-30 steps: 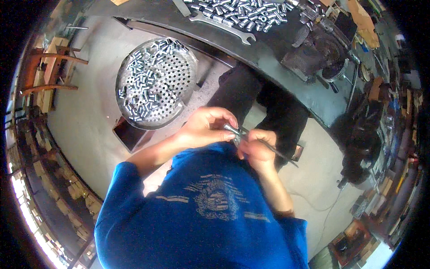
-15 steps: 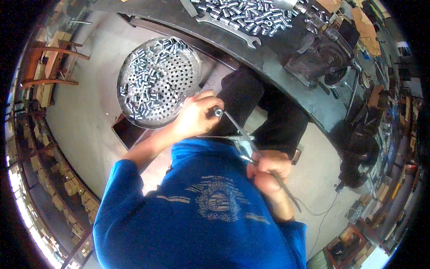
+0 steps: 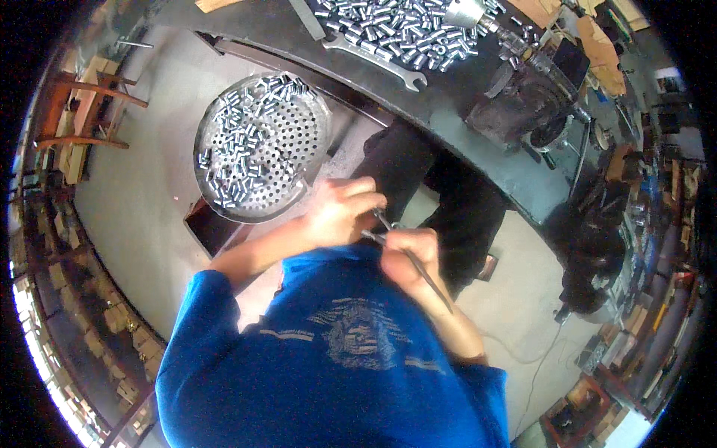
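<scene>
My left hand point(image 3: 340, 213) is closed in front of my shirt. Its fingers hide most of a small metal sleeve, which showed in them half a second ago. My right hand point(image 3: 411, 254) grips a long thin rod point(image 3: 427, 278); its far tip meets the left fingertips, and its other end runs back over my right wrist. A silver metal tip point(image 3: 373, 237) pokes out between the two hands; the rest of that tool is hidden by my right hand. Beyond my left hand stands a round perforated metal pan point(image 3: 302, 138) with many short shiny sleeves point(image 3: 237, 149) inside.
A dark workbench point(image 3: 455, 138) crosses the upper right. On it lie a heap of shiny sleeves point(image 3: 403, 33), an open-end wrench point(image 3: 377, 61) and a dark vise point(image 3: 508, 112). A wooden chair point(image 3: 86, 116) stands far left, and loaded shelves point(image 3: 112, 299) line the left side.
My right hand has moved up and left to meet my left hand, bringing the rod along. The silver tool, plainly visible before, is now mostly hidden. My left hand has turned, covering the sleeve.
</scene>
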The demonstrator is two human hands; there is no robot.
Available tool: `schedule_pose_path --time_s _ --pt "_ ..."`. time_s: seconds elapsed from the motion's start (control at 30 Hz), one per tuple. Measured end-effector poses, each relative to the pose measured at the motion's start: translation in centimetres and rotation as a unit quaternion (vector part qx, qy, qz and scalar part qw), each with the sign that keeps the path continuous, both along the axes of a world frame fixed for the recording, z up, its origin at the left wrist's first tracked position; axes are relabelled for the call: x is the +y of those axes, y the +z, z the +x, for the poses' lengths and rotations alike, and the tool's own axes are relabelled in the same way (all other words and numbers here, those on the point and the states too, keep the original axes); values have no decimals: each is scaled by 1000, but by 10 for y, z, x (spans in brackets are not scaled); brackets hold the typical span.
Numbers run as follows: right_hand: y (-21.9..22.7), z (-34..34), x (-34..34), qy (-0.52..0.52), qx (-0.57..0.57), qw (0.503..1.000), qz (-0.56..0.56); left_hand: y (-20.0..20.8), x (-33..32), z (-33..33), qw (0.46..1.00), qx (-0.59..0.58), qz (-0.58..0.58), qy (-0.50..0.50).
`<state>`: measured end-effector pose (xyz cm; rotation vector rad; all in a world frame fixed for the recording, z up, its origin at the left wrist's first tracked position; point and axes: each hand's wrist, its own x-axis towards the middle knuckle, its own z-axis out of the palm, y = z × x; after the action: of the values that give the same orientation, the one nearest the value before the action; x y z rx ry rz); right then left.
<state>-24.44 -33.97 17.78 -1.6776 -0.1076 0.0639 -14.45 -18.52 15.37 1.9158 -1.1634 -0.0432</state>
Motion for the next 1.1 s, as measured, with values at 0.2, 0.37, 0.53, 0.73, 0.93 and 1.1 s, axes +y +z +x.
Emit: schedule_pose_path --time_s 0.2,0.37,0.53,0.73,0.93,1.1 --pt "-15 -4 -8 -68 -12 997 -14 -18 -4 21 998 -31 36 32" --pt "-12 -31 -33 -155 -24 987 -19 -12 -18 86 991 -75 75 84" --pt "-22 -46 -26 -175 39 970 167 21 -64 172 983 -94 81 136" --pt "-14 -39 -11 -166 28 978 120 47 -89 233 981 4 -54 187" --pt "-19 -40 -13 -180 21 982 58 23 -4 190 980 92 20 176" --pt "-11 -29 -7 -144 37 985 89 -90 123 185 921 205 36 330"
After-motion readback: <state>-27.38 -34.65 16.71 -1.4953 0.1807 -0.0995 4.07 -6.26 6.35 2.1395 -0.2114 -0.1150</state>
